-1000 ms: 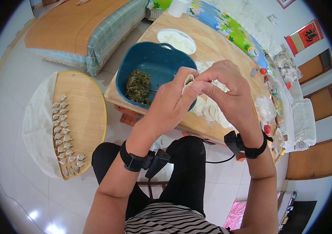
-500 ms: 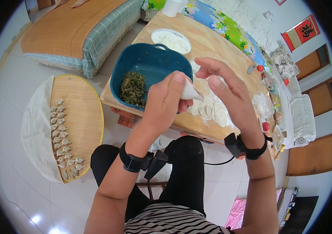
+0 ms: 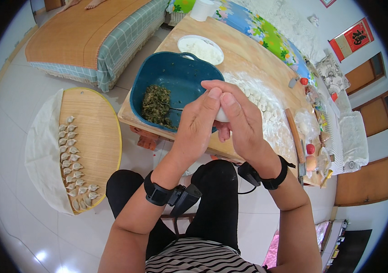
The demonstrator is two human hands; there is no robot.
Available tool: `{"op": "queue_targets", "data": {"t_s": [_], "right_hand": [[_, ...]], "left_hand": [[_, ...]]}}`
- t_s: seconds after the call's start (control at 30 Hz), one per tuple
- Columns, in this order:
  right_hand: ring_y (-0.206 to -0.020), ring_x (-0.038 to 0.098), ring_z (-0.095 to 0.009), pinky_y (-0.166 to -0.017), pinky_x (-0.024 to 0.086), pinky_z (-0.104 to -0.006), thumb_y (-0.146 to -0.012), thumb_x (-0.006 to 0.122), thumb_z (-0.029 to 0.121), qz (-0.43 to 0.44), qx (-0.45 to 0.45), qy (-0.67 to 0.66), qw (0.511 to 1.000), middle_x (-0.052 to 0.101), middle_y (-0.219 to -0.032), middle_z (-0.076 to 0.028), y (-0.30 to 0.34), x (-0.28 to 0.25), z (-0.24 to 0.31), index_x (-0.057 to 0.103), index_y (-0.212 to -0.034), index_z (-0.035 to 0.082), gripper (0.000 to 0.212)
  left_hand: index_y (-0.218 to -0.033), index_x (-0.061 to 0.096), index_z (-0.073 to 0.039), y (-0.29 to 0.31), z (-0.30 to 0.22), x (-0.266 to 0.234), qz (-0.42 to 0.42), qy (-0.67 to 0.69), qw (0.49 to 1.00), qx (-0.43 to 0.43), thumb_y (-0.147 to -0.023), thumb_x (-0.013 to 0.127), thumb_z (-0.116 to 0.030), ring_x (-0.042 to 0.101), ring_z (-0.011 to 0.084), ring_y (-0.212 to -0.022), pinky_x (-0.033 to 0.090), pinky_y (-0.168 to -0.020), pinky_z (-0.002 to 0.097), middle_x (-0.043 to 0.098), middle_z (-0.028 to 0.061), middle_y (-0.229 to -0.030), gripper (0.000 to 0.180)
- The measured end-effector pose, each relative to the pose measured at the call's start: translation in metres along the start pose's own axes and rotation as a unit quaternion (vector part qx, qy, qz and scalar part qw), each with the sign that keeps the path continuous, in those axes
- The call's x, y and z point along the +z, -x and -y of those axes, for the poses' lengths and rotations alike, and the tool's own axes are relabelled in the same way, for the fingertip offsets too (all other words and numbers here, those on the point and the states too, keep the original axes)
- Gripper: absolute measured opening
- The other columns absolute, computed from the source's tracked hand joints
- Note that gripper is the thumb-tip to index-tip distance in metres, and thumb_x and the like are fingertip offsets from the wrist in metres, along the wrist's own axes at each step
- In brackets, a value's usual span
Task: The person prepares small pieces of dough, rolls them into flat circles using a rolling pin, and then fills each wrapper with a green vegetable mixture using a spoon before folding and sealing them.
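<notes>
My left hand (image 3: 197,119) and my right hand (image 3: 240,116) are pressed together around a white dumpling (image 3: 221,115), thumbs side by side on top. Only a small piece of the dough shows between them; the rest is hidden by my fingers. Both hands are over the near right edge of a deep blue basin (image 3: 144,68). In the basin lies a dark green chopped filling (image 3: 156,104), with a thin utensil handle beside it. Small pieces of dough (image 3: 264,107) lie in flour on the wooden table to the right of my hands.
On the floor at left, a round woven tray (image 3: 98,136) holds rows of finished dumplings (image 3: 72,157) beside a white cloth (image 3: 43,150). A white bowl of flour (image 3: 203,49) stands behind the basin. A rolling pin (image 3: 295,134) and plastic bags (image 3: 307,123) lie at the table's right.
My right hand has moved left and closed against the left hand around the dumpling. The dough pieces and rolling pin, covered before, now show.
</notes>
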State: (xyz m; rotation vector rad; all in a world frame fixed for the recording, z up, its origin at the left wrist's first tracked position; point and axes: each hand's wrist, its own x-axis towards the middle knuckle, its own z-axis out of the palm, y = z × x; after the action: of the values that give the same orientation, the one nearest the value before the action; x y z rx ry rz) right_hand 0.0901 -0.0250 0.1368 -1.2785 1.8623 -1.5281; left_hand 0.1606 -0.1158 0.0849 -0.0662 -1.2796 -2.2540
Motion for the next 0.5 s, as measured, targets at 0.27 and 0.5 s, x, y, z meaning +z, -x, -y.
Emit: {"op": "queue_targets", "data": {"t_s": [0.27,0.5], "right_hand": [[-0.075,0.058,-0.016,-0.067,0.047,-0.0265,-0.098,0.041,0.021,0.014,-0.012,0.078,0.997,0.063,-0.092,-0.011,-0.001,-0.007,0.008,0.058,-0.116,0.001,0.032],[-0.078,0.059,-0.015,-0.071,0.047,-0.0260,-0.092,0.033,0.017,-0.018,-0.154,0.112,0.982,0.063,-0.091,-0.011,-0.005,0.001,-0.012,0.057,-0.118,-0.002,0.040]], "left_hand": [[-0.098,0.056,-0.004,0.005,0.003,0.012,-0.050,0.037,0.998,-0.001,-0.103,0.034,-0.031,0.056,0.0078,-0.075,0.046,-0.063,0.0218,0.058,0.0025,-0.082,0.035],[-0.102,0.057,-0.004,0.013,-0.002,0.024,-0.112,-0.049,0.992,0.043,-0.103,0.035,-0.026,0.047,0.0032,-0.078,0.038,-0.065,0.0185,0.054,-0.0018,-0.086,0.031]]}}
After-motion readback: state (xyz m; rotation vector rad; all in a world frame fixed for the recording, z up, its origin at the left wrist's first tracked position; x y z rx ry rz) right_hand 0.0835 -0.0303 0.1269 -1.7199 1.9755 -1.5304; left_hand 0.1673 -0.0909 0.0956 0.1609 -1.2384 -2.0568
